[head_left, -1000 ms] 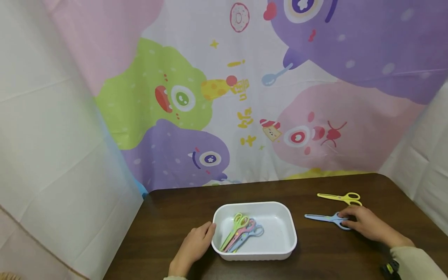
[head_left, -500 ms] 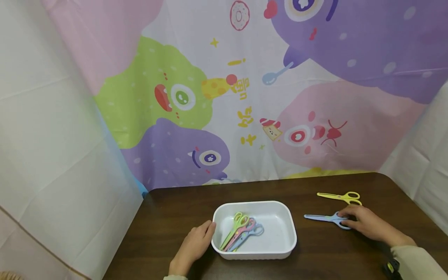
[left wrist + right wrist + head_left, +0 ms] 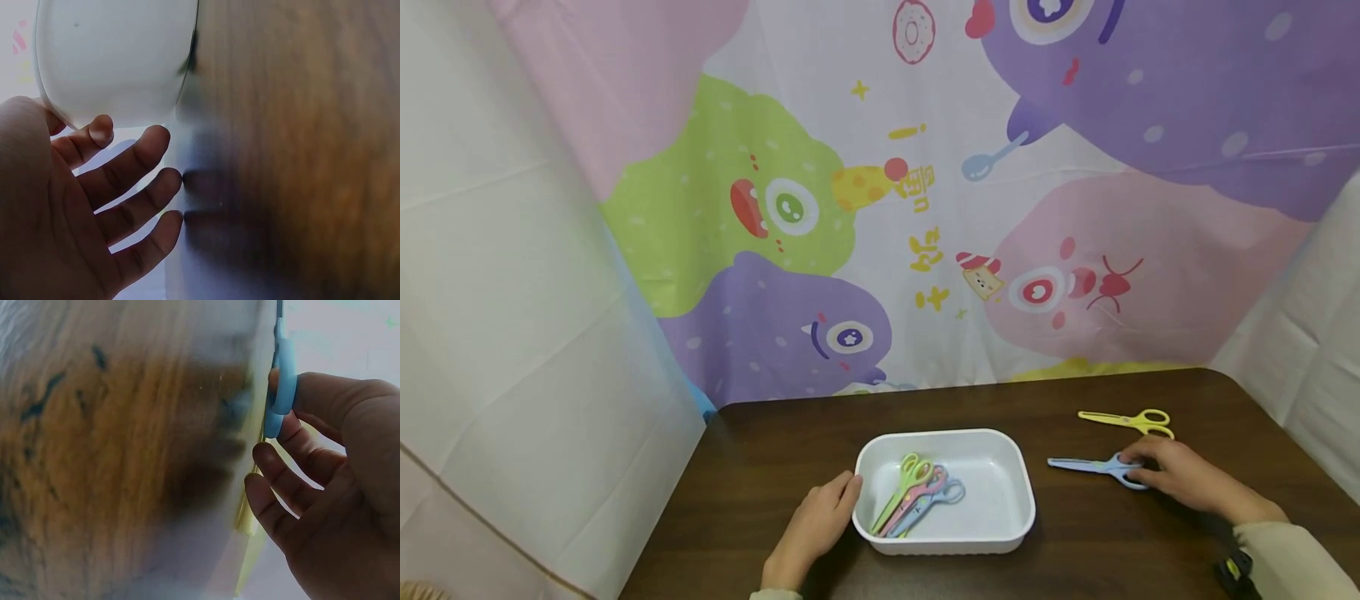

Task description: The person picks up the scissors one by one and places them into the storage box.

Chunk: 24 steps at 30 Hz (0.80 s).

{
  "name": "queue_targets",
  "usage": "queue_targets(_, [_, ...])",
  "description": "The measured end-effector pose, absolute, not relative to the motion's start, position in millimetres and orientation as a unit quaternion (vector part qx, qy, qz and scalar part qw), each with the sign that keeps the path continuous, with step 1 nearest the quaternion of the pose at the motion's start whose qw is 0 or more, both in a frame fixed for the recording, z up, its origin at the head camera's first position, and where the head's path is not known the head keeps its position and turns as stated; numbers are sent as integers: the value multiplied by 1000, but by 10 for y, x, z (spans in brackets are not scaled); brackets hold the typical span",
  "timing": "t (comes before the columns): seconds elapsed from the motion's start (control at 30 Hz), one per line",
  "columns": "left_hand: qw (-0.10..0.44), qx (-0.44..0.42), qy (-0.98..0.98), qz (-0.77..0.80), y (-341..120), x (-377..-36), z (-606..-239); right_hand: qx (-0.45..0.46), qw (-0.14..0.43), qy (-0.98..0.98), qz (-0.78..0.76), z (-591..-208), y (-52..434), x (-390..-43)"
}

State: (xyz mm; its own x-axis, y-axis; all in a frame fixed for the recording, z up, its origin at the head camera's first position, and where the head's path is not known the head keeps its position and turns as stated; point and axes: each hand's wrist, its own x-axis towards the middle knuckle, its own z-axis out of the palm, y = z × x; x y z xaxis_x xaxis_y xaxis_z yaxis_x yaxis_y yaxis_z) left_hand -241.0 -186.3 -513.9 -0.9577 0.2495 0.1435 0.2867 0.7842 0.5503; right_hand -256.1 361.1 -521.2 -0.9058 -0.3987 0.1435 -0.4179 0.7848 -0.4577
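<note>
My left hand [image 3: 812,521] is at the left side of a white plastic tray [image 3: 992,492]; thumb and index finger pinch its rim, while the other fingers hang loosely bent in the left wrist view. Green scissors [image 3: 895,498], pink scissors [image 3: 917,498] and light blue scissors [image 3: 925,507] lie overlapping inside. To the right, my right hand [image 3: 1187,477] pinches one handle of another pair of light blue scissors [image 3: 1086,466], their blades pointing left. The right wrist view shows thumb and index finger on the blue handle [image 3: 285,381]. Whether these scissors touch the table is unclear.
Yellow scissors [image 3: 1116,420] lie on the dark brown table [image 3: 805,425], just behind the right hand. A cartoon-printed cloth [image 3: 925,350] hangs at the table's back edge. Pale cloth [image 3: 550,292] hangs on both sides. A dark device [image 3: 1234,571] is by the right wrist.
The light blue scissors and my right hand have shifted very slightly left. My left hand and the tray keep their places.
</note>
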Motion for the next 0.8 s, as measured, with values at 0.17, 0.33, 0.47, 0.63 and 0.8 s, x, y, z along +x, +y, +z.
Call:
queue_targets(0.17, [30,-142,-943,-299,-1860,-2403,-5131,229,16,-940,251,-5222,3616,-2566])
queue_targets(0.33, [30,-143,-943,-299,-1870,-2427,-5157,236,16,-941,243,-5212,3609,-2565])
queue_targets(0.47, [29,-144,-942,-301,-1879,-2438,-5168,239,24,-942,233,-5182,3583,-2558])
queue_targets(0.63, [23,-140,-943,-301,-1879,-2443,-5172,250,30,-939,233,-5142,3551,-2561])
queue_targets(0.8, [25,-143,-941,-306,-1880,-2439,-5157,257,40,-936,235,-5121,3529,-2568])
